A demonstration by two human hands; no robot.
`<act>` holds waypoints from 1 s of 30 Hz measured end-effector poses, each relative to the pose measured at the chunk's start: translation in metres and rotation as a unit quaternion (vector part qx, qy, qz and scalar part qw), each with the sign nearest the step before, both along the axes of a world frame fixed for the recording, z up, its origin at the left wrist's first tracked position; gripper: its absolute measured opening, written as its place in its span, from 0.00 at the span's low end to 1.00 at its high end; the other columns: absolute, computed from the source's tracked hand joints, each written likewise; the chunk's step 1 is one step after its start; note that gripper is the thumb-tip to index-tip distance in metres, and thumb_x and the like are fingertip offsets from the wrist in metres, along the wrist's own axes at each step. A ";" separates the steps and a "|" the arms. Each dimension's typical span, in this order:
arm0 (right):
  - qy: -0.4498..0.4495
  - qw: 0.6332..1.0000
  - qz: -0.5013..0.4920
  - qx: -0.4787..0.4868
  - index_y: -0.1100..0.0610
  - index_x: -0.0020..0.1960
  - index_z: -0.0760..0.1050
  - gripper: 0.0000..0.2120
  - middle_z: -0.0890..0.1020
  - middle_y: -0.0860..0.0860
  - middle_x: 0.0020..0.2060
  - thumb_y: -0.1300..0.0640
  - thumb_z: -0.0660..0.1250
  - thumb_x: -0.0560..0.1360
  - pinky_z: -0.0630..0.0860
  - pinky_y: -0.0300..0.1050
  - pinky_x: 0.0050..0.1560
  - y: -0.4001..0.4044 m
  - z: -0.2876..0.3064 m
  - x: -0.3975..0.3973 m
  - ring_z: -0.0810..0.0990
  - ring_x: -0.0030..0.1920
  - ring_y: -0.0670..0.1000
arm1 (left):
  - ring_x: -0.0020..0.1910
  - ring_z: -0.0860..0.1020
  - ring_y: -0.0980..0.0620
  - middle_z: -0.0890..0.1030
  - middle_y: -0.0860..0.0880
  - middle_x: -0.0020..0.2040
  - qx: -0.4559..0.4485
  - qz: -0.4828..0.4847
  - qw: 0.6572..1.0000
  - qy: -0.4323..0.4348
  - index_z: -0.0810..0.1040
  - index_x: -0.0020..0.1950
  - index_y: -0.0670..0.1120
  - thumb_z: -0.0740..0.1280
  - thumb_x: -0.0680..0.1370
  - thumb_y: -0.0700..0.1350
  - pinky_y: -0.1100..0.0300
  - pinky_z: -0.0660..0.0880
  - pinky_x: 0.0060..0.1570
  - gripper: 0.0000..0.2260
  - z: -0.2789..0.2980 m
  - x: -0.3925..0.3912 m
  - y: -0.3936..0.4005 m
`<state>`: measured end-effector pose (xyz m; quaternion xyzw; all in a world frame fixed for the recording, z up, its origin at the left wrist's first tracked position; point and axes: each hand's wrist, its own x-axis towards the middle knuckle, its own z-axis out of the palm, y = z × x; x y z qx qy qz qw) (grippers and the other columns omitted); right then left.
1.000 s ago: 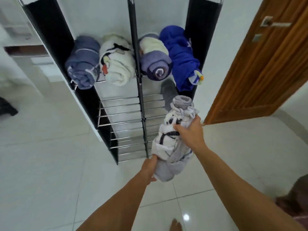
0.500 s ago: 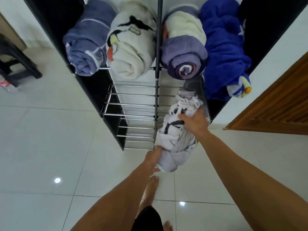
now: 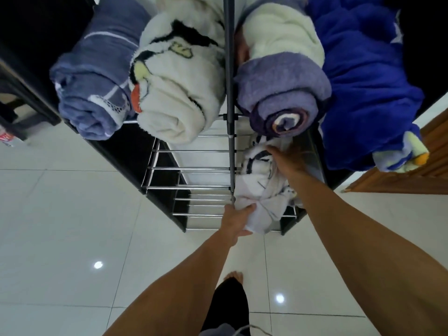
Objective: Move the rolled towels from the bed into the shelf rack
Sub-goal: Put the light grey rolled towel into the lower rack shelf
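A white rolled towel with black markings (image 3: 260,190) lies on a lower tier of the shelf rack (image 3: 194,169), in the right-hand bay. My left hand (image 3: 238,218) grips its near end. My right hand (image 3: 288,162) presses on its far part, under the upper tier. On the upper tier lie several rolled towels: a slate-blue one (image 3: 97,93), a white one with black print (image 3: 179,93), a purple and cream one (image 3: 281,93) and a bright blue one (image 3: 368,98).
The rack has black side panels and a grey centre post (image 3: 230,98). A wooden door (image 3: 412,180) stands at the right. A dark stool (image 3: 21,110) stands at the left on the white tiled floor. My bare foot (image 3: 234,277) is below the rack.
I have stepped closer and bent down. The white towel has gone from in front of the rack into the lower right bay, with both hands still on it.
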<state>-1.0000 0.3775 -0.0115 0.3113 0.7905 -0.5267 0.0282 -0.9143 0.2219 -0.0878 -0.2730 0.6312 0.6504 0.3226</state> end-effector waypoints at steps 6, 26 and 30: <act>-0.069 0.964 0.184 0.177 0.60 0.72 0.61 0.28 0.68 0.57 0.71 0.49 0.61 0.77 0.64 0.45 0.68 -0.014 -0.030 0.026 0.69 0.70 0.55 | 0.55 0.79 0.48 0.77 0.51 0.56 0.009 -0.090 0.991 0.098 0.64 0.68 0.56 0.74 0.68 0.46 0.52 0.77 0.47 0.32 0.003 -0.011 0.026; -0.125 0.953 0.231 0.149 0.60 0.75 0.54 0.28 0.66 0.61 0.71 0.61 0.59 0.77 0.65 0.50 0.66 -0.013 -0.026 0.072 0.68 0.69 0.61 | 0.44 0.74 0.52 0.74 0.42 0.64 -0.055 -0.212 0.968 0.123 0.45 0.79 0.53 0.64 0.77 0.33 0.69 0.73 0.26 0.39 0.022 -0.013 0.017; -0.130 0.952 0.233 0.154 0.59 0.74 0.58 0.26 0.70 0.59 0.69 0.60 0.59 0.78 0.67 0.46 0.62 -0.015 -0.016 0.106 0.70 0.67 0.60 | 0.67 0.72 0.40 0.65 0.41 0.75 -0.193 -0.277 0.928 0.155 0.42 0.79 0.50 0.67 0.76 0.43 0.50 0.75 0.61 0.41 0.035 0.007 0.018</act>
